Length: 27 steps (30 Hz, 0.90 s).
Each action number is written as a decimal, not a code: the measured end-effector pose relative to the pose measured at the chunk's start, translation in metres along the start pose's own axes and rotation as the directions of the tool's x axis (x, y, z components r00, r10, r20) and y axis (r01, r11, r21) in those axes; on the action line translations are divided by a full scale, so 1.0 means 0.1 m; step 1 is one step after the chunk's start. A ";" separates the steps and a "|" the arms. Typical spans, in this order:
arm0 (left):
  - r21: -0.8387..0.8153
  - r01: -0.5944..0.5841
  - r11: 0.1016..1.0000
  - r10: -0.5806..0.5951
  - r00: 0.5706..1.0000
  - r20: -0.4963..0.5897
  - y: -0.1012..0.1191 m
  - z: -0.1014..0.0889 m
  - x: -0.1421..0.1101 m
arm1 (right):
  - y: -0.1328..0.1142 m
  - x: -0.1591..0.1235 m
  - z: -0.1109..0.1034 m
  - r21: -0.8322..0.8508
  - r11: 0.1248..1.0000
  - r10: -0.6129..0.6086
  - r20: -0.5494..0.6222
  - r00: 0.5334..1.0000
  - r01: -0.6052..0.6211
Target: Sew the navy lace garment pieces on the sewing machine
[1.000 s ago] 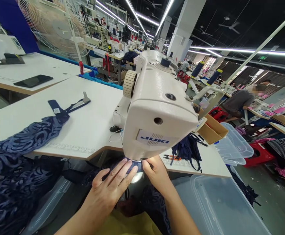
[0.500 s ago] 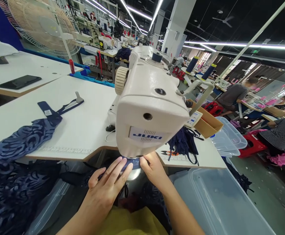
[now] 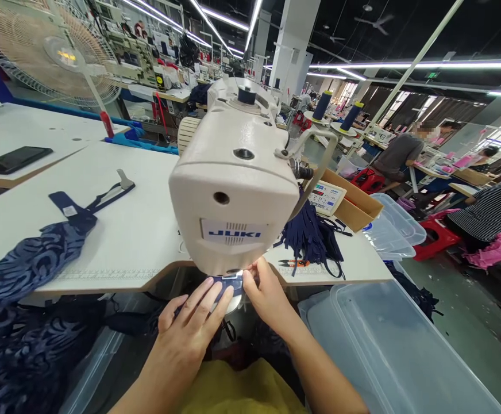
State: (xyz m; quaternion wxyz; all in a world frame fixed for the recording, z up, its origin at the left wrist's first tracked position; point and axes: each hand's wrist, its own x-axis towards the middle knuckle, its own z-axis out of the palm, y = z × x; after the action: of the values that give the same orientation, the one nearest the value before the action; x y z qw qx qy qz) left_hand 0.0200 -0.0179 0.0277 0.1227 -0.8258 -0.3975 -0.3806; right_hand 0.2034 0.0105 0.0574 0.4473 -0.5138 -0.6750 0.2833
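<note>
A small piece of navy fabric [image 3: 221, 284] lies under the head of a white JUKI sewing machine [image 3: 233, 190]. My left hand [image 3: 188, 328] rests on this fabric with its fingers stretched out and lying flat. At the fabric's right edge, my right hand [image 3: 268, 296] has thumb and forefinger pinched together on it. A light-coloured strip shows on the fabric near the needle area, too small to make out. The machine head hides the needle from view.
A patterned navy garment [image 3: 39, 259] with a strap lies on the left of the table [image 3: 116, 241]. Right of the machine are navy straps [image 3: 313, 236], orange-handled snips [image 3: 293, 263] and a cardboard box [image 3: 349, 204]. A clear plastic bin [image 3: 397, 345] stands below. Co-workers sit farther right.
The view has shifted, so the machine appears farther left and the navy straps show more. Both hands stay at the fabric, where a light strip now shows beside my right fingertips.
</note>
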 end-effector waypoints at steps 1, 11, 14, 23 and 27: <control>-0.020 -0.022 1.000 0.022 1.000 -0.005 0.00 -0.01 -0.02 | -0.03 -0.03 -0.04 -0.018 0.999 0.031 0.027 0.999 -0.031; -0.738 0.064 0.671 0.350 0.851 0.392 0.17 -0.26 -0.07 | -0.50 -0.65 -0.36 0.198 0.878 -0.461 0.595 0.658 0.436; -0.783 0.156 0.602 0.424 0.768 0.480 0.22 -0.17 0.05 | -0.53 -0.79 -0.46 0.229 0.881 -0.467 0.573 0.674 0.415; -0.471 0.629 0.618 -0.044 0.625 0.779 -0.56 -0.24 -0.22 | 0.16 -0.65 -1.17 0.277 0.943 0.088 -0.744 0.662 0.186; -0.281 0.779 0.561 -0.179 0.446 0.877 -1.11 -0.59 -0.39 | 0.52 -0.57 -1.49 0.356 0.920 0.242 -0.846 0.476 0.164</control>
State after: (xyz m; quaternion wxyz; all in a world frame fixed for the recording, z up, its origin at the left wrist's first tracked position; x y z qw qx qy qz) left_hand -0.1104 0.0028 0.0281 -0.4827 -0.7214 -0.4816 -0.1207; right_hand 0.3636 -0.0389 0.0609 0.8144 -0.5015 -0.2670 0.1185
